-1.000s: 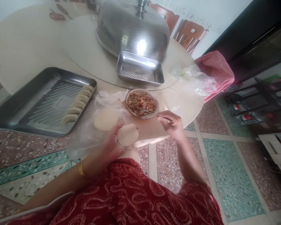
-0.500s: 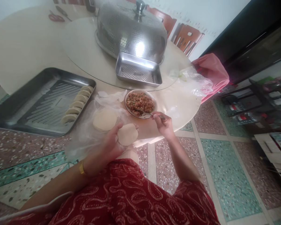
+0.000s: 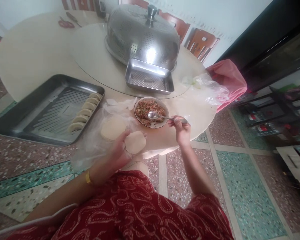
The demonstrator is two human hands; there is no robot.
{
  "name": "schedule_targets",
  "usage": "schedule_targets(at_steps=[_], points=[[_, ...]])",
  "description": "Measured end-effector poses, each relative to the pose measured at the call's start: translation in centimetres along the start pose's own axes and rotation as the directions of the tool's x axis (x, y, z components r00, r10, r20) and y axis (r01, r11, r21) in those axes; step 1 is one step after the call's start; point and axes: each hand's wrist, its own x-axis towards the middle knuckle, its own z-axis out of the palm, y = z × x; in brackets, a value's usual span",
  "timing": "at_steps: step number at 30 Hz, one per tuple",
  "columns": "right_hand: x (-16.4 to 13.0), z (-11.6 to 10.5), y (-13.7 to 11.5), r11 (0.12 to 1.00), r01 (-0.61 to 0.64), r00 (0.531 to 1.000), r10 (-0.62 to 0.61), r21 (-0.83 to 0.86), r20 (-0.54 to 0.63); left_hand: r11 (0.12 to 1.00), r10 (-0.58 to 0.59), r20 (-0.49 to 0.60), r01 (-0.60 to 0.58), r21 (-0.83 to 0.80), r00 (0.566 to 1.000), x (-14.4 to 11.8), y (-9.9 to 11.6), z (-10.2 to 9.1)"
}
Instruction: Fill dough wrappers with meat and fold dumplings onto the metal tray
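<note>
In my left hand (image 3: pixel 121 146) lies a round dumpling wrapper (image 3: pixel 135 142), with the thumb over its edge. My right hand (image 3: pixel 182 130) is closed around the handle of a metal spoon (image 3: pixel 153 115). The spoon's bowl is over a round bowl (image 3: pixel 167 120) of minced filling (image 3: pixel 150 108); I cannot tell whether it touches the filling. Beside my left hand, a stack of wrappers (image 3: pixel 112 127) rests on a clear plastic bag (image 3: pixel 88 148). Several folded dumplings (image 3: pixel 81 118) line the right side of a large metal tray (image 3: pixel 50 103).
A smaller metal tray (image 3: pixel 150 83) stands beyond the bowl, against a big domed steamer lid (image 3: pixel 142 36). Red-handled scissors (image 3: pixel 65 24) lie at the far left of the round table (image 3: pixel 27 56). A pink bag (image 3: pixel 231 78) and clear plastic (image 3: pixel 212 90) sit at the right edge.
My right hand has drawn back a little to the right, and the spoon's bowl has come up out of the filling. My left hand still holds the wrapper in nearly the same place.
</note>
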Motion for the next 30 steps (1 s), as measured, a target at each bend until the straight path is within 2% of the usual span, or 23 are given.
schedule_targets(at_steps=[3, 5, 9, 11, 14, 16, 18, 21, 24, 27, 30], points=[[-1.0, 0.2, -1.7, 0.978, 0.131, 0.990, -0.120, -0.164, 0.077, 0.999, 0.029, -0.092, -0.030, -0.013, 0.995, -0.2, -0.1, 1.0], [-1.5, 0.4, -2.4, 0.945, 0.188, 0.975, -0.146, -0.268, 0.169, 0.999, 0.031, -0.139, -0.033, -0.015, 0.990, -0.4, -0.1, 1.6], [-1.5, 0.5, -2.9, 0.847, 0.273, 0.951, -0.167, -0.455, 0.260, 1.000, 0.026, -0.141, -0.028, -0.013, 0.990, -0.6, -0.1, 1.9], [-1.3, 0.0, -3.2, 0.820, 0.287, 0.951, -0.180, -0.495, 0.252, 0.999, 0.012, -0.132, -0.015, -0.028, 0.991, -0.6, -0.1, 1.7], [-0.9, -0.5, -3.9, 0.828, 0.346, 0.926, -0.226, -0.441, 0.302, 0.999, 0.015, -0.144, -0.020, -0.029, 0.990, -0.6, -0.1, 1.6], [-0.7, -0.4, -4.3, 0.828, 0.433, 0.872, -0.283, -0.357, 0.400, 0.999, 0.026, -0.157, -0.029, -0.017, 0.987, -0.8, -0.2, 1.7], [-0.3, 0.1, -4.2, 0.813, 0.508, 0.796, -0.317, -0.284, 0.516, 1.000, 0.025, -0.163, -0.028, -0.015, 0.986, -0.9, -0.2, 1.9], [0.7, 1.3, -3.6, 0.766, 0.580, 0.695, -0.288, -0.277, 0.658, 0.999, 0.034, -0.163, -0.038, -0.020, 0.986, -1.0, -0.2, 1.8], [2.0, 2.3, -2.7, 0.709, 0.635, 0.643, -0.265, -0.307, 0.719, 0.999, 0.040, -0.136, -0.043, -0.019, 0.990, -1.1, -0.2, 1.4], [3.0, 2.5, -2.3, 0.707, 0.647, 0.650, -0.318, -0.284, 0.690, 0.999, 0.029, -0.099, -0.032, -0.022, 0.995, -1.0, -0.3, 1.0], [2.9, 2.1, -2.3, 0.724, 0.628, 0.700, -0.365, -0.285, 0.613, 0.999, 0.025, -0.086, -0.028, -0.031, 0.996, -1.0, -0.3, 0.9]])
